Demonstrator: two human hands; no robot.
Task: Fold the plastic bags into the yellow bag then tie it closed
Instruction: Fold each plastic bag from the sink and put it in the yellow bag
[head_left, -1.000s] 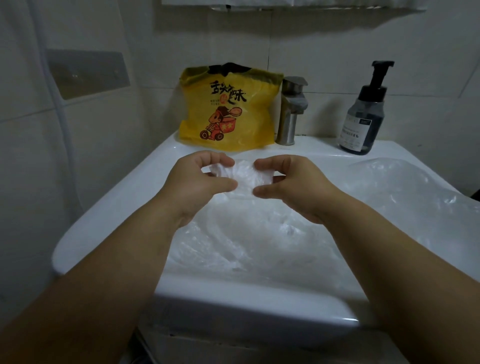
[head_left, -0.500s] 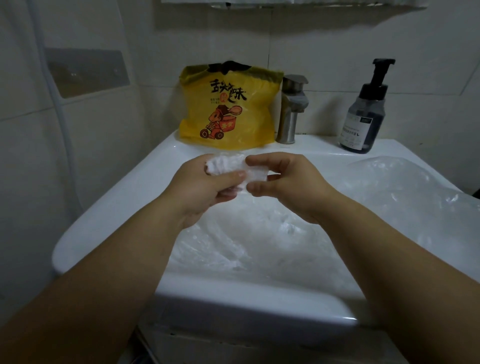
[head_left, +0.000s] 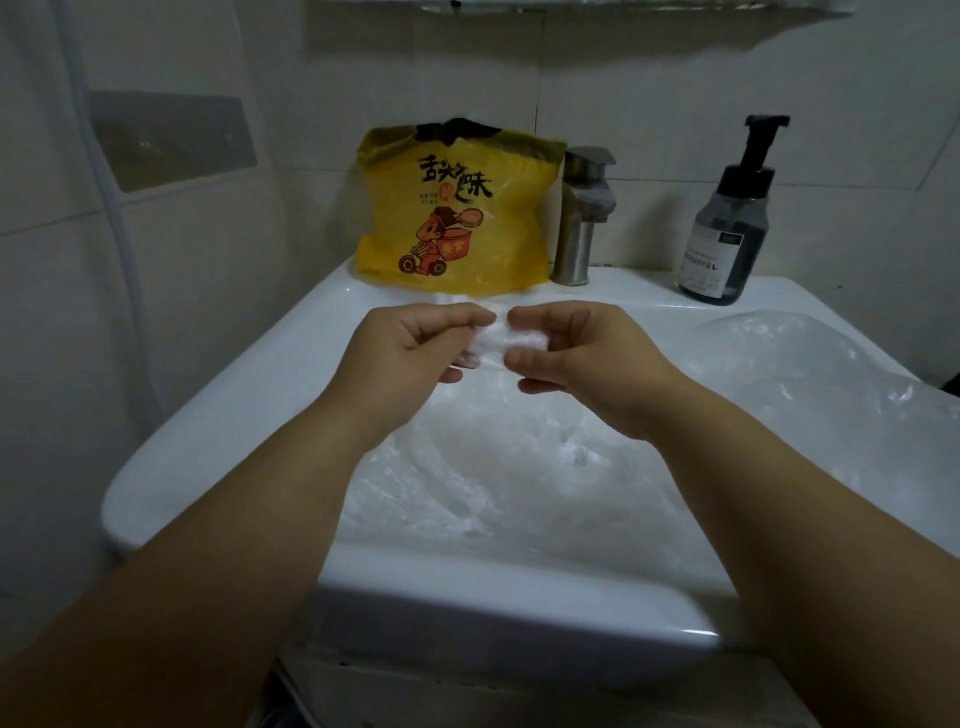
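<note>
- Sink (head_left: 234, 415): white basin beneath both hands; its bare left rim lies outward of the left forearm.
- Left hand (head_left: 410, 353): held above the basin, fingers curled, thumb and fingertips pinching the left end of the folded bag.
- Yellow bag (head_left: 457, 208): stands upright on the back ledge, directly beyond the two hands and apart from them; printed with black characters and a cartoon figure, with a dark strip at its top edge.
- Folded bag (head_left: 493, 340): small wad of clear plastic held between the two hands, clear of the basin.
- Right hand (head_left: 576, 358): level with the left hand and just beside it, fingers curled, pinching the right end of the folded bag.
- Faucet (head_left: 584, 218): metal, beyond the right hand, just right of the yellow bag.
- Loose plastic bags (head_left: 519, 467): clear, crumpled, lying in the basin below both wrists and spreading over the rim to the right of the right forearm.
- Pump bottle (head_left: 727, 218): dark, on the ledge, beyond and to the right of the right hand.
</note>
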